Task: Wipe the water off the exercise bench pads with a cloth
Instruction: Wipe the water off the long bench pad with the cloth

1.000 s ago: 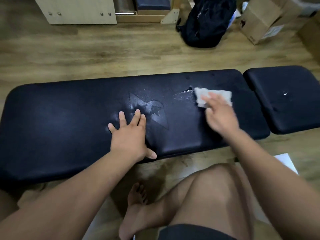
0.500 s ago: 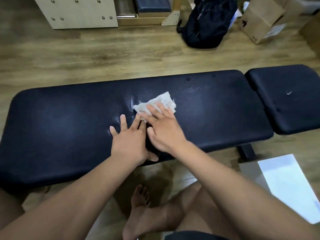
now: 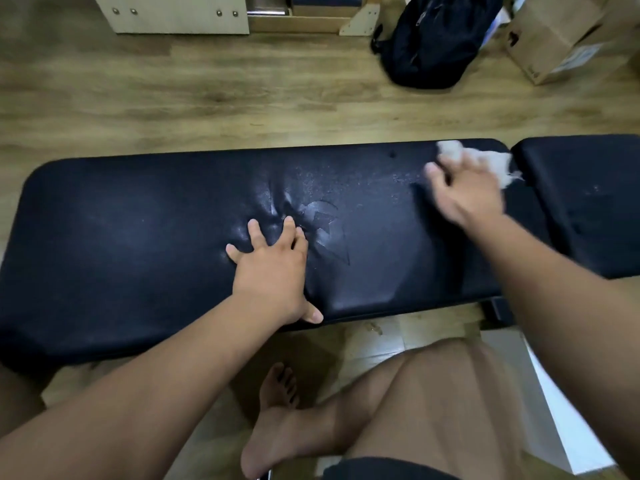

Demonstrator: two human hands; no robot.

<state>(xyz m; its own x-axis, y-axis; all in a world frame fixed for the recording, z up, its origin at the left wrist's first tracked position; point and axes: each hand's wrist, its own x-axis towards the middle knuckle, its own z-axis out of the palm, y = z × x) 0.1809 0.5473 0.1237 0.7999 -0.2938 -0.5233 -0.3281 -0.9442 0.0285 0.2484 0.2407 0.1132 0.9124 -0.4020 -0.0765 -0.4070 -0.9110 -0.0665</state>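
Note:
A long black bench pad [image 3: 138, 237] runs across the view, with a shorter black pad [image 3: 588, 195] to its right. My left hand [image 3: 273, 268] presses flat on the long pad near its front edge, fingers spread, beside an embossed logo. My right hand [image 3: 464, 188], blurred by motion, presses a white cloth [image 3: 491, 161] against the far right corner of the long pad. Fine water droplets [image 3: 349, 181] speckle the pad between the logo and the cloth.
A black backpack [image 3: 433, 39] and a cardboard box [image 3: 561, 39] stand on the wooden floor behind the bench. A pale wooden unit [image 3: 173, 15] is at the back left. My bare leg and foot [image 3: 277, 427] are below the bench, with a white sheet [image 3: 568, 410] at right.
My right hand swept the cloth from the right to the middle beside my left hand, then back to the pad's far right corner. My left hand stayed in place.

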